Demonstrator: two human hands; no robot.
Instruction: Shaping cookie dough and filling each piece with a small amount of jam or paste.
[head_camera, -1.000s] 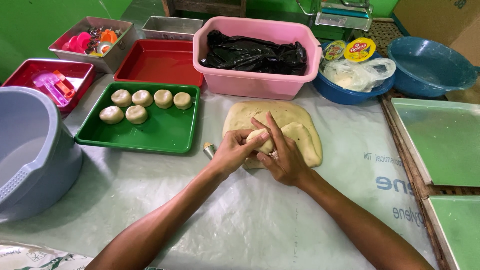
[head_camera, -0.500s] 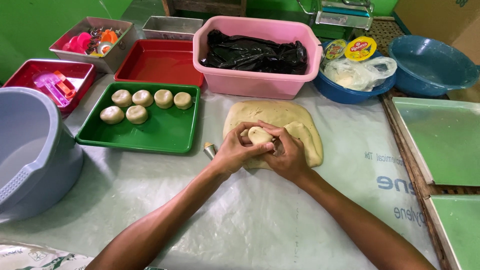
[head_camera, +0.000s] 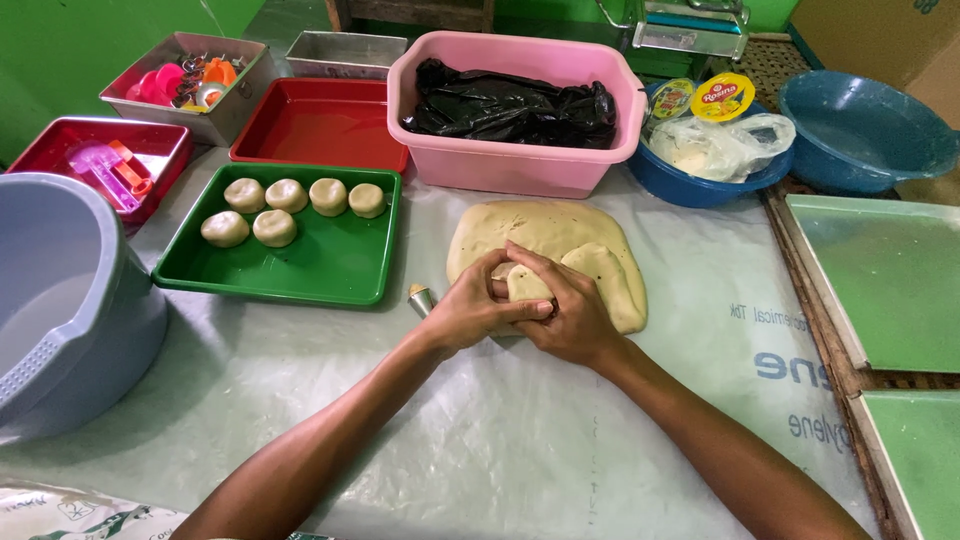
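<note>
A small pale dough piece (head_camera: 524, 284) sits between both my hands, just above the plastic-covered table. My left hand (head_camera: 468, 315) grips it from the left, and my right hand (head_camera: 568, 312) wraps over it from the right. Behind them lies a big flattened slab of dough (head_camera: 560, 236). A small metal cone-shaped tool (head_camera: 421, 297) rests on the table just left of my left hand. To the left, a green tray (head_camera: 330, 265) holds several round dough balls (head_camera: 268, 208).
A pink tub (head_camera: 520, 165) with a black bag stands behind the slab. A grey bucket (head_camera: 60, 300) is at far left, red trays (head_camera: 320, 120) at the back left, blue bowls (head_camera: 860, 120) at the back right, pale green trays (head_camera: 890, 280) at right.
My hands have closed tighter around the dough piece and shifted it slightly toward me; the fingers of my right hand now fold over its top.
</note>
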